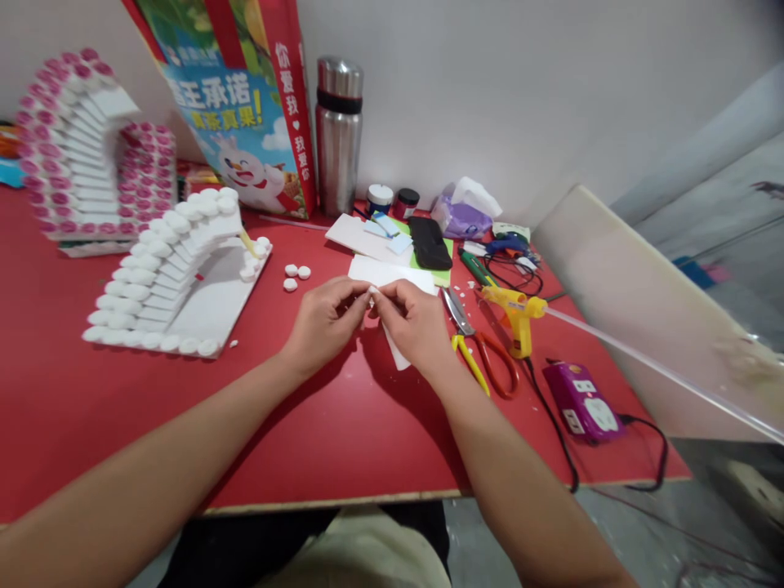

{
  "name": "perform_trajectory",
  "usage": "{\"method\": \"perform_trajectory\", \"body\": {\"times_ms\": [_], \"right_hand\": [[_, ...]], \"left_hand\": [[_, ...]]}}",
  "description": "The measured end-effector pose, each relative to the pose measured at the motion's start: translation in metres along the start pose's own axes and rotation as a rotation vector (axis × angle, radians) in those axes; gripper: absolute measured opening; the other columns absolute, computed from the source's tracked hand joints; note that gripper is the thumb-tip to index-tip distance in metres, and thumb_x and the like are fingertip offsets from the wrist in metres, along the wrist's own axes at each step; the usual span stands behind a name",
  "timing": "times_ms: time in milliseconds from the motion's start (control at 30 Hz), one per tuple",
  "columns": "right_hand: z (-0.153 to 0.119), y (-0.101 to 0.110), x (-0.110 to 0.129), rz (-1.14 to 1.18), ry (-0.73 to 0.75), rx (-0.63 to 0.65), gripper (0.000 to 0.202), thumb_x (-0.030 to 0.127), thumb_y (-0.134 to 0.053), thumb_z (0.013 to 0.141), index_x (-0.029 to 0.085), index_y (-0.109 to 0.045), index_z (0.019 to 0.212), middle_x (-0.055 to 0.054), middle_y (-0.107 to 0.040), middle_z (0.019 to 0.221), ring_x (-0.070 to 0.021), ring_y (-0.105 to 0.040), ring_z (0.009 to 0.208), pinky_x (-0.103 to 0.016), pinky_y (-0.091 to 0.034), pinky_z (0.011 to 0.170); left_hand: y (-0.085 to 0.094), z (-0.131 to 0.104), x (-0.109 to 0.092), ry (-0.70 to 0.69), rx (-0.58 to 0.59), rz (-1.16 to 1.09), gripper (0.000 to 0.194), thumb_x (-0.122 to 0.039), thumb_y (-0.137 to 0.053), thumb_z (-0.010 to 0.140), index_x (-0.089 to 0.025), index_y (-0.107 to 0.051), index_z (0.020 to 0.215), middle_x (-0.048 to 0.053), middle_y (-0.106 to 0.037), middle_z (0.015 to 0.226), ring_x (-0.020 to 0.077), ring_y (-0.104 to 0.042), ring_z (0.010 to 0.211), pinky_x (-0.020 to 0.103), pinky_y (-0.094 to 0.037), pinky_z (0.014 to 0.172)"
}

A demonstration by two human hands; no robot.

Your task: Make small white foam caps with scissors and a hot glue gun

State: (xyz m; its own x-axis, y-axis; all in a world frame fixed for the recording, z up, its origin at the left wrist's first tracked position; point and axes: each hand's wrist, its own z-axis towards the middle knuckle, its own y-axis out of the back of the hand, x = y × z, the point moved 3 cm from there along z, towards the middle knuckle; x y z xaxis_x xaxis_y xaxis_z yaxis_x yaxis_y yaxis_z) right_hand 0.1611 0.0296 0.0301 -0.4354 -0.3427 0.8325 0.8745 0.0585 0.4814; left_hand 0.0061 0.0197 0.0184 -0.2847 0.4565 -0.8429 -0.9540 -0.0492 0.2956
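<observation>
My left hand (pixel 327 320) and my right hand (pixel 412 317) meet fingertip to fingertip over the middle of the red table. Both are closed in a pinch on one small white piece (pixel 372 291), mostly covered by the fingers. Beneath and behind them lie white foam sheets (pixel 392 270). Left of my left hand rest three round white discs (pixel 290 285). Farther left stands a white stair model (pixel 165 282) on a board, edged with similar discs. Beside my right hand lie scissors (pixel 469 327) with one red and one yellow handle.
A yellow glue gun (pixel 518 314) with a long clear stick juts out rightward, near a purple power socket (pixel 585 402). Behind are a steel flask (pixel 340 135), a tall printed bag (pixel 245 106), a tissue pack (pixel 462 214) and small jars (pixel 380 198). A pink-dotted model (pixel 91 155) stands at far left.
</observation>
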Motion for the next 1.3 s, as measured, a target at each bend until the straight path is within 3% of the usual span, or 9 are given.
{"method": "perform_trajectory", "body": {"times_ms": [167,367,567,633,733,800,867,1033,1300], "right_hand": [[0.004,-0.001,-0.007,0.196,-0.164,0.004,0.023,0.039,-0.068,0.088,0.018,-0.064,0.078,0.0,-0.068,0.069,-0.0123,-0.057,0.057,-0.025,-0.042,0.056],[0.0,0.001,0.001,-0.036,0.064,-0.104,0.02,0.03,-0.065,0.088,0.019,-0.064,0.071,0.003,-0.057,0.062,-0.0109,-0.047,0.057,-0.025,-0.034,0.056],[-0.006,-0.005,0.006,-0.286,0.24,-0.059,0.018,0.027,-0.056,0.093,0.02,-0.064,0.078,-0.004,-0.067,0.077,-0.0165,-0.059,0.073,-0.029,-0.044,0.072],[-0.005,-0.003,0.007,-0.119,0.112,-0.009,0.019,0.034,-0.059,0.094,0.02,-0.064,0.082,-0.005,-0.069,0.079,-0.0173,-0.061,0.074,-0.03,-0.048,0.074],[0.0,0.002,0.004,0.454,-0.271,0.169,0.036,0.054,-0.055,0.097,0.019,-0.063,0.095,-0.007,-0.072,0.082,-0.0193,-0.068,0.071,-0.035,-0.057,0.074],[0.002,0.004,0.003,0.814,-0.505,0.345,0.053,0.063,-0.038,0.101,0.016,-0.061,0.104,-0.013,-0.075,0.088,-0.0238,-0.073,0.074,-0.043,-0.061,0.076],[0.003,0.006,0.003,1.026,-0.636,0.502,0.06,0.059,-0.021,0.105,0.013,-0.058,0.112,-0.019,-0.076,0.095,-0.0272,-0.076,0.081,-0.05,-0.061,0.081],[-0.001,0.002,0.004,1.194,-0.67,0.663,0.055,0.048,-0.016,0.108,0.013,-0.055,0.122,-0.019,-0.077,0.103,-0.0285,-0.077,0.09,-0.056,-0.059,0.088],[-0.005,-0.009,0.006,1.1,-0.685,0.551,0.041,0.051,-0.037,0.106,0.018,-0.062,0.106,-0.007,-0.072,0.087,-0.0173,-0.068,0.07,-0.044,-0.063,0.079]], "left_hand": [[-0.002,0.001,0.009,0.233,-0.019,-0.217,0.021,-0.031,-0.062,0.094,-0.014,-0.072,0.098,-0.001,-0.065,0.059,0.0113,-0.058,0.046,0.022,-0.047,0.047],[-0.004,0.0,0.007,0.348,-0.052,-0.285,0.023,-0.034,-0.069,0.087,-0.012,-0.073,0.094,0.0,-0.065,0.053,0.0124,-0.059,0.044,0.022,-0.047,0.046],[-0.004,0.0,0.005,0.299,-0.091,-0.276,0.02,-0.032,-0.069,0.088,-0.012,-0.074,0.091,0.0,-0.066,0.056,0.0114,-0.059,0.046,0.022,-0.048,0.049],[-0.002,0.002,0.009,0.302,-0.066,-0.34,0.019,-0.031,-0.071,0.087,-0.013,-0.074,0.093,0.0,-0.066,0.058,0.0109,-0.059,0.048,0.022,-0.049,0.051],[0.004,0.006,0.019,0.36,0.012,-0.48,0.02,-0.032,-0.075,0.085,-0.015,-0.076,0.095,0.0,-0.066,0.062,0.0081,-0.052,0.047,0.02,-0.041,0.046],[0.007,0.008,0.027,0.378,0.062,-0.559,0.02,-0.033,-0.078,0.084,-0.016,-0.077,0.096,-0.001,-0.063,0.061,0.0068,-0.049,0.048,0.019,-0.037,0.046],[0.01,0.009,0.033,0.376,0.087,-0.618,0.019,-0.032,-0.08,0.083,-0.017,-0.078,0.095,0.0,-0.065,0.067,0.0058,-0.049,0.051,0.018,-0.038,0.048],[0.01,0.007,0.043,0.418,0.18,-0.718,0.021,-0.033,-0.082,0.081,-0.018,-0.077,0.096,0.001,-0.068,0.075,0.0075,-0.055,0.055,0.02,-0.044,0.05],[0.008,0.006,0.033,0.425,0.177,-0.653,0.017,-0.03,-0.08,0.083,-0.018,-0.076,0.095,0.003,-0.072,0.076,0.0127,-0.066,0.065,0.024,-0.054,0.062]]}}
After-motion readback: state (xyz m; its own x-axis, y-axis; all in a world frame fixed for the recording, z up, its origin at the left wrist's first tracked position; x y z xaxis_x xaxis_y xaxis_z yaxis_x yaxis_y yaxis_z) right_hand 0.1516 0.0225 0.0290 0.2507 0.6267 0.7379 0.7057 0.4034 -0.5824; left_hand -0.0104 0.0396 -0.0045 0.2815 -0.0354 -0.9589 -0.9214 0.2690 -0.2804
